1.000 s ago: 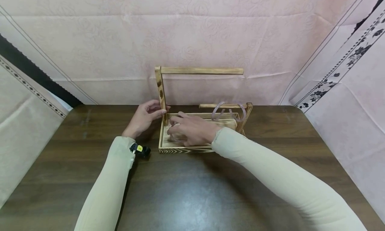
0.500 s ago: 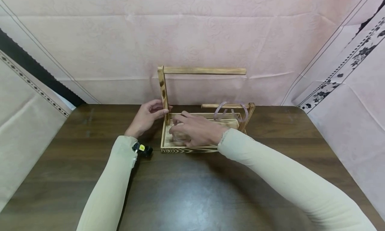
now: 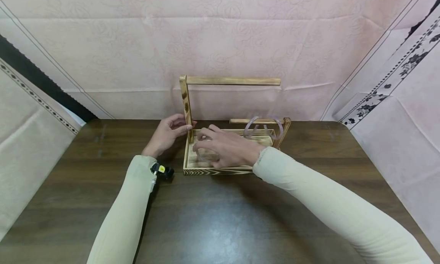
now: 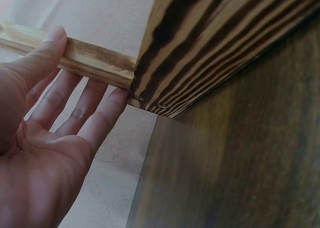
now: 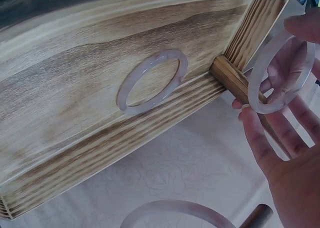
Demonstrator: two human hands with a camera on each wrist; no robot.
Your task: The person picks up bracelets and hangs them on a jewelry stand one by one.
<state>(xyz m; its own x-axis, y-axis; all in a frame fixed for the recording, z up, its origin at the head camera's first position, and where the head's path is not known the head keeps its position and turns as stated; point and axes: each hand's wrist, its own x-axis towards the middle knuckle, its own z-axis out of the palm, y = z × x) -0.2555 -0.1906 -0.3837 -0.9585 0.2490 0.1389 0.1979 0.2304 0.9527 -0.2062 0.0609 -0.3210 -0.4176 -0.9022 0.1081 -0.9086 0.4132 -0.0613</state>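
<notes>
My left hand [image 3: 168,132] grips the upright post [image 3: 187,107] of a wooden stand, thumb in front and fingers behind. The left wrist view shows this hand [image 4: 55,128] at the post's lower end. My right hand [image 3: 230,145] is over the stand's tray [image 3: 206,172]. In the right wrist view it pinches a translucent pale-lilac bangle [image 5: 255,80] between thumb and fingers, in front of the post. A second bangle [image 5: 161,55] lies on the tray floor. Part of another bangle [image 5: 175,204] shows near the end of a rod.
The stand's upper rod [image 3: 233,81] extends right from the post, its right end free. A lower rod [image 3: 237,121] juts left from a short support [image 3: 281,134], with two bangles around it. The brown table [image 3: 220,214] meets a patterned cloth backdrop [image 3: 220,42].
My right hand shifts slightly right and its fingers arch up, so more of the ring below them shows. The left hand keeps its grip on the post.
</notes>
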